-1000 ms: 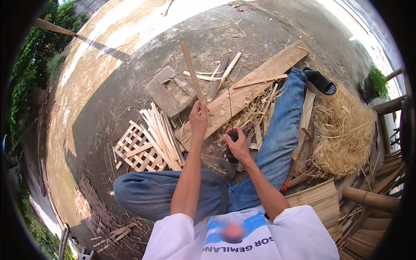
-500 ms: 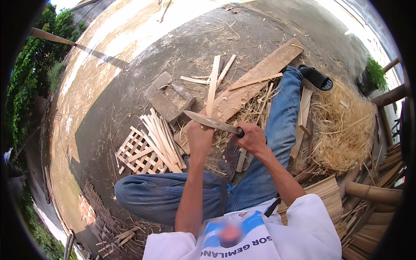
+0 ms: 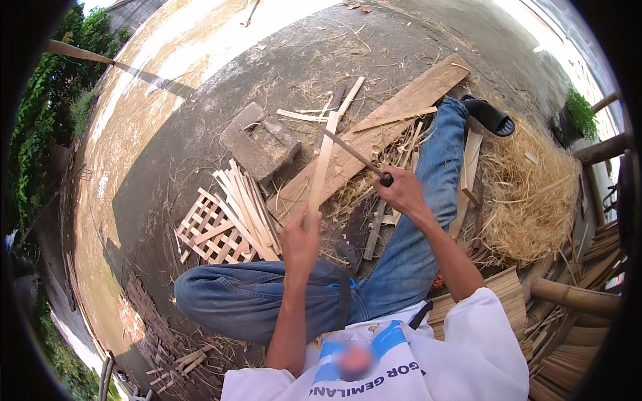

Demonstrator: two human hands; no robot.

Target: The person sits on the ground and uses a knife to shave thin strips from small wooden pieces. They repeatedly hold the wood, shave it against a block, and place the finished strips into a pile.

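Observation:
My left hand (image 3: 300, 242) is closed around the lower end of a pale wooden strip (image 3: 322, 164), which points away from me over a long plank (image 3: 382, 142). Closed on the dark handle of a knife (image 3: 356, 152) is my right hand (image 3: 401, 191). The blade, seen nearly edge-on, reaches left, and its tip lies at the strip near its far end; whether they touch I cannot tell. Left of my left hand, a fan of cut strips (image 3: 242, 200) lies beside a woven strip lattice (image 3: 212, 227).
A concrete block (image 3: 259, 144) sits beyond the strips. Shavings lie around the plank. A heap of fine straw-like shavings (image 3: 525, 200) is right of my outstretched leg, which ends in a black sandal (image 3: 489, 117). Bamboo poles (image 3: 576, 297) and split pieces are stacked at the right.
My left hand has drawn the strip back toward me and lower. The knife has moved from above my left hand to the strip's far part, its blade turned edge-on.

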